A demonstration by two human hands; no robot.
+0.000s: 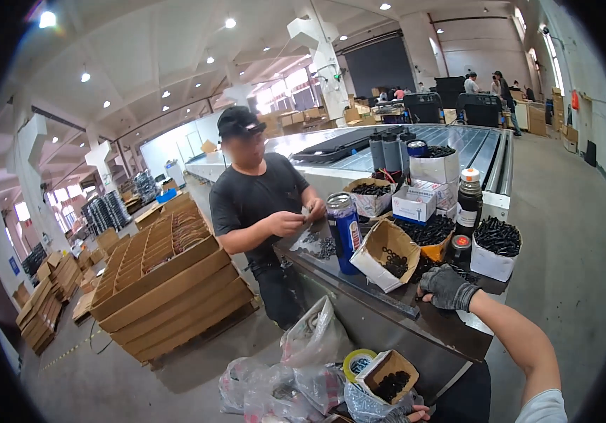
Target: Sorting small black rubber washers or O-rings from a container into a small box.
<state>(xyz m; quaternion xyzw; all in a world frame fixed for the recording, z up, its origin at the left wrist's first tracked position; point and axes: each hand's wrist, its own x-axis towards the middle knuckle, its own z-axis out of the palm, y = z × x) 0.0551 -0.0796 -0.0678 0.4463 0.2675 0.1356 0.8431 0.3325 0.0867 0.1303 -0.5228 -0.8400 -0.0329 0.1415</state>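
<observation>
My right hand (448, 287), in a grey fingerless-looking glove, rests on the dark tabletop with its fingers curled down. Whatever lies under the fingertips is hidden. Next to it stand an open carton of black rings (396, 264) and a white box heaped with black plastic parts (497, 240). My left hand (416, 414) shows only in part at the lower edge, also gloved, its bare fingertips bent in. What it holds, if anything, cannot be made out. Just above it sits a small open box (390, 381) with black pieces inside, beside a yellow tape roll (359, 362).
Across the table corner a person in black (261, 190) works small parts with both hands. A blue can (344, 233), a dark bottle (468, 201) and more boxes crowd the table. Plastic bags (282, 388) lie below; stacked cartons (169, 282) stand left.
</observation>
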